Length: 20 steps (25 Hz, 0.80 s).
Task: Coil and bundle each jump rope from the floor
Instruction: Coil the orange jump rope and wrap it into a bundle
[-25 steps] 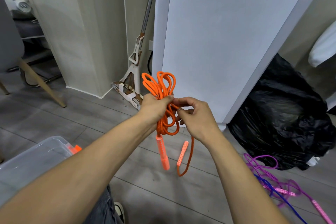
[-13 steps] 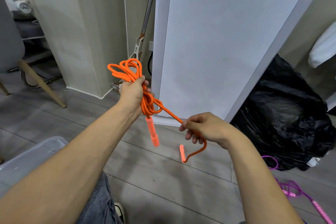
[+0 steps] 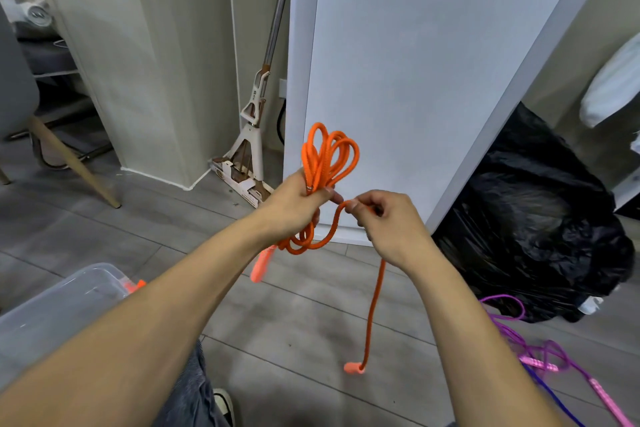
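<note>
This was a home, a lived-in room. Grey wood-look planks covered the floor (image 3: 311, 322). A mop (image 3: 254, 107) leaned in the far corner beside a tall white cabinet (image 3: 415, 80). A chair (image 3: 74, 163) with wooden legs stood far left, a black rubbish bag (image 3: 536, 218) sat right, and a clear plastic box (image 3: 62, 315) sat near left.

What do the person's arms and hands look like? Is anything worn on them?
The left forearm and right forearm are bare, with no sleeves in view. The left hand and right hand wear no gloves; no watch, ring or bracelet shows.
</note>
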Tool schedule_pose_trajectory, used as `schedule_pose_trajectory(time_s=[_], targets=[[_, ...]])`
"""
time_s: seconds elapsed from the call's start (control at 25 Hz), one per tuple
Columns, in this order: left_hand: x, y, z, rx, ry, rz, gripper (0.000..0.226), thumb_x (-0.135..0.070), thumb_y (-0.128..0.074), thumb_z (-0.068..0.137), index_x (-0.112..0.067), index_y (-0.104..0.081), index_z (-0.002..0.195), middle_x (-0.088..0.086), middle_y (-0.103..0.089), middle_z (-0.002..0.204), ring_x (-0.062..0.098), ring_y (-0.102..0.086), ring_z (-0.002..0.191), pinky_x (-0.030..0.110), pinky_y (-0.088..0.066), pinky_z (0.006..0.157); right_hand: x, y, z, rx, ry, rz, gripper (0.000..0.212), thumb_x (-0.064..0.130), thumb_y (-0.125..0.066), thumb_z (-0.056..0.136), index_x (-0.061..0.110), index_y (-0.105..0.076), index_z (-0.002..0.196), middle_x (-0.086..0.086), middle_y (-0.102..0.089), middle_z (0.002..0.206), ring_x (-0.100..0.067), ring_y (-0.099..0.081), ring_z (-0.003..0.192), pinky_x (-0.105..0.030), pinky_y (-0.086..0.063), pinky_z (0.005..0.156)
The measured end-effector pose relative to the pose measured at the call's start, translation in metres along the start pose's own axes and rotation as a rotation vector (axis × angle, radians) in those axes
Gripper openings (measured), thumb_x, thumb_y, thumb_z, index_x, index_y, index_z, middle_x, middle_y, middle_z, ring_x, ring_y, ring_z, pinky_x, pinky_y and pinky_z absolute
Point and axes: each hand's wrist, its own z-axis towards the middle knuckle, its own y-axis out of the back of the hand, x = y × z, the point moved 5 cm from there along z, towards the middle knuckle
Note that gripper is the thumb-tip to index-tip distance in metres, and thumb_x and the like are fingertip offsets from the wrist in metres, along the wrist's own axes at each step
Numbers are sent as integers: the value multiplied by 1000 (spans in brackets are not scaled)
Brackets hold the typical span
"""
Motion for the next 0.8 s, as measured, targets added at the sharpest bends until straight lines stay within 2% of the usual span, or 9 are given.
schedule_pose_trajectory(time_s=[0.08,0.16,0.28,0.36,0.48,0.6,0.72,0.8], targets=[[-7,-10,-4,99,-9,7,10,-15,-50,100,-18,-60,99,-15,-64,56,9,-58,58,27,-52,59,2,-3,0,15,-5,53,19,24,-57,100,18,-74,94,12,-64,73,1,-56,56,-18,-42,62],[-8,-18,-8,189,7,27,13,-11,-51,98,-17,-60,104,-18,-68,64,5,-60,63,22,-52,63,1,-2,-1,-5,-6,54,18,24,-56,101,19,-73,97,12,-65,77,0,-57,60,-20,-44,65],[-4,-21,-8,226,16,47,11,-18,-56,98,-18,-63,107,-5,-73,85,8,-65,74,25,-54,70,-1,2,0,-19,3,70,16,25,-59,99,23,-74,92,10,-66,76,-2,-57,61,-21,-47,64],[1,-19,-7,217,3,134,5,-21,-55,99,-23,-59,100,-1,-72,88,11,-67,81,28,-54,74,-2,1,-1,-15,4,52,13,28,-64,95,24,-74,88,9,-65,70,-4,-55,59,-23,-46,62],[13,-13,-1,185,18,320,2,-20,-49,100,-19,-50,99,6,-66,89,17,-70,80,33,-55,73,-3,3,-2,50,-5,-113,13,32,-65,94,25,-74,89,0,-64,68,-11,-54,61,-25,-44,60],[29,-6,2,206,125,679,13,-24,-52,98,-15,-45,102,10,-61,98,24,-61,84,37,-49,73,1,10,-10,171,32,-267,11,31,-64,94,28,-73,93,9,-62,71,-6,-54,66,-20,-39,60],[33,-11,-2,254,120,1066,21,-25,-52,97,-13,-52,115,13,-60,115,31,-58,98,35,-42,78,19,5,-19,270,192,-291,8,30,-67,92,33,-74,93,16,-63,79,-1,-56,76,-17,-41,66],[28,-22,-8,308,34,1169,25,-26,-54,97,-16,-56,119,10,-61,116,32,-60,105,34,-41,77,30,2,-21,238,292,-281,5,31,-70,90,33,-74,92,15,-65,85,-3,-58,81,-21,-46,71]])
